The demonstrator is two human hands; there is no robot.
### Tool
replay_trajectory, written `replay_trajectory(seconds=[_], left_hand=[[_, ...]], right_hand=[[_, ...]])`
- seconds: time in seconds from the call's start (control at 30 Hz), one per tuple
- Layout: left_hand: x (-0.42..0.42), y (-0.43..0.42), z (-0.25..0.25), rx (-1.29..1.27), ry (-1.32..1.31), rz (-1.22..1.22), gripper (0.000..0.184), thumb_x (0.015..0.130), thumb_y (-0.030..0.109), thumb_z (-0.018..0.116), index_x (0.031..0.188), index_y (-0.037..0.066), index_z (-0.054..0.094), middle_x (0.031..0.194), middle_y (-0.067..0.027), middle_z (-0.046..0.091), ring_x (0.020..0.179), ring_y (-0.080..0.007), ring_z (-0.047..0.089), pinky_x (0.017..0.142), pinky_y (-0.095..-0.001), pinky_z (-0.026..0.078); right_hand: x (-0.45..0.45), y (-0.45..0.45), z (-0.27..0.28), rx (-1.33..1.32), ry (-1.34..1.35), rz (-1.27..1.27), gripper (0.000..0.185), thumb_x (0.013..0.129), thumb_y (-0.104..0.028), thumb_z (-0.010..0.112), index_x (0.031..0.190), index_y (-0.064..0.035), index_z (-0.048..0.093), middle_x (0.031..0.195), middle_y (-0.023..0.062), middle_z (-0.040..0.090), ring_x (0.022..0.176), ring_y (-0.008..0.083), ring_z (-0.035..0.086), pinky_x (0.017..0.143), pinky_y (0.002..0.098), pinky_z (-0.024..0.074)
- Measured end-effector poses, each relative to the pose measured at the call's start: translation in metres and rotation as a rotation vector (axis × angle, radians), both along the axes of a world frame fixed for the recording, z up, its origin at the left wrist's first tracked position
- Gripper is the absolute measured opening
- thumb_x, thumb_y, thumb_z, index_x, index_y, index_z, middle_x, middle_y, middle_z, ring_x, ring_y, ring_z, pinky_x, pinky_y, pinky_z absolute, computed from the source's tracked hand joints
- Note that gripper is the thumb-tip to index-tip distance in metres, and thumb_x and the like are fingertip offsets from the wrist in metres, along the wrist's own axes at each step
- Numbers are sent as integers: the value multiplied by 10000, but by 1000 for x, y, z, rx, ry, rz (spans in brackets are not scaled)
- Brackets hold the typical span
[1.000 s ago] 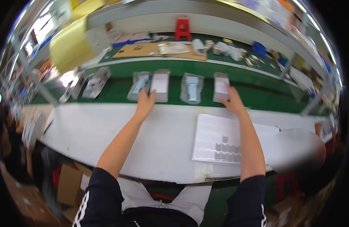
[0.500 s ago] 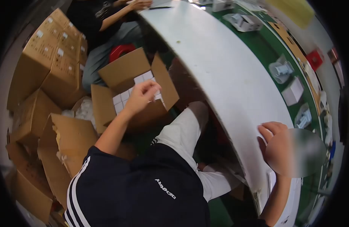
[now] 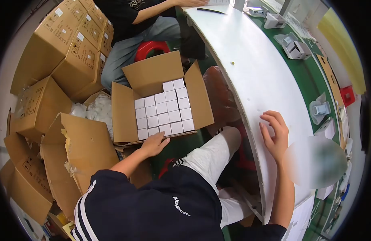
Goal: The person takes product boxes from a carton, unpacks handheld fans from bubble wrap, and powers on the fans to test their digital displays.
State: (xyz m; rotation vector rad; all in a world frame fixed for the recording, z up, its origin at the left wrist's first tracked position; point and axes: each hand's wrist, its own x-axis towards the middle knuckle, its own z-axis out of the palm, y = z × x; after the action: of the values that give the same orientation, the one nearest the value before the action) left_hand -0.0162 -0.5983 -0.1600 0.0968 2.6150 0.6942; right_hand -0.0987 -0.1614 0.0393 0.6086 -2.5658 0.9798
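My left hand point(image 3: 154, 144) is at the near rim of an open cardboard box point(image 3: 201, 98), fingers stretched out and holding nothing. Small white boxes point(image 3: 163, 106) fill most of the carton in rows, with a gap at its far left corner. Whether my fingertips touch the closest white box I cannot tell. Over the near edge of the white table point(image 3: 257, 76), my right hand point(image 3: 276, 134) is raised with its fingers loosely curved and apart, nothing in it.
Sealed cartons point(image 3: 64, 44) are stacked at the far left, with opened cartons point(image 3: 79, 148) nearer. A co-worker point(image 3: 149, 28) sits beyond the box by a red stool point(image 3: 152, 49). A pen point(image 3: 211, 11) lies on the table. Bagged parts point(image 3: 320, 108) rest on the green strip.
My view has shifted, showing the whole carton. My left hand has drawn back from above the white boxes to the near rim. The right hand's fingers have lifted and stay empty.
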Motion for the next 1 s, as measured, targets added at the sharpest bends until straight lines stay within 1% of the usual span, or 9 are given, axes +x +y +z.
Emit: replay_trajectory(seconds=[0.1,0.17,0.3,0.4,0.5,0.6,0.7,0.8,1.0], left_hand=[[-39,-12,-3,47,-106,-11,625,1031,515,350,1245,-26,577,1235,-260,613,1169,-436,564,1004,-454,439],[-85,-21,-10,138,-142,33,642,1024,561,345,1236,11,600,1253,-244,622,1202,-438,558,1017,-433,437],[-186,-23,-67,239,-48,233,545,965,507,513,1158,18,654,1162,-243,664,1116,-406,620,958,-432,482],[-252,-30,-149,149,123,306,500,901,438,605,1163,15,659,1111,-231,683,1077,-372,644,938,-428,499],[-301,-19,-179,-31,140,388,511,849,445,632,1189,66,675,1133,-241,671,1117,-372,628,967,-433,493],[-329,-7,-192,-292,14,486,619,825,508,638,1320,139,609,1322,-286,554,1242,-423,536,1026,-475,456],[-338,-1,-201,-276,-78,607,755,814,587,627,1454,220,466,1500,-292,345,1357,-479,387,1087,-546,376],[-346,11,-197,-306,-130,646,895,798,628,650,1527,236,309,1570,-256,212,1407,-495,288,1096,-631,309],[-351,40,-177,-388,-59,734,1001,733,655,723,1524,235,277,1588,-242,164,1423,-525,224,1078,-713,253]], right_hand=[[-18,-4,-21,-189,-152,-151,118,883,9,641,997,-13,663,1047,72,634,805,120,570,628,234,449],[-26,-6,-25,-250,-163,-196,132,884,11,639,1012,-19,659,1047,62,630,785,103,556,602,228,438],[-29,-5,-27,-286,-254,-276,158,868,26,643,1018,-23,650,1035,62,620,744,95,542,573,230,422],[-36,-6,-28,-250,-237,-292,173,834,31,661,998,-21,646,1008,69,619,729,110,545,567,233,416],[-43,-8,-28,-207,-236,-319,198,796,27,684,983,-23,644,977,71,621,718,123,548,559,235,405],[-47,-6,-28,-188,-256,-347,221,761,14,707,968,-28,643,939,67,621,712,126,547,541,239,389],[-48,-4,-33,-207,-267,-359,220,747,17,713,950,-26,643,923,68,616,698,121,540,529,235,381],[-48,-2,-39,-217,-281,-366,219,740,17,717,943,-28,647,919,73,617,681,120,535,521,230,377],[-46,-7,-36,-145,-281,-364,240,711,19,731,932,-31,653,899,84,612,670,132,533,512,232,378]])
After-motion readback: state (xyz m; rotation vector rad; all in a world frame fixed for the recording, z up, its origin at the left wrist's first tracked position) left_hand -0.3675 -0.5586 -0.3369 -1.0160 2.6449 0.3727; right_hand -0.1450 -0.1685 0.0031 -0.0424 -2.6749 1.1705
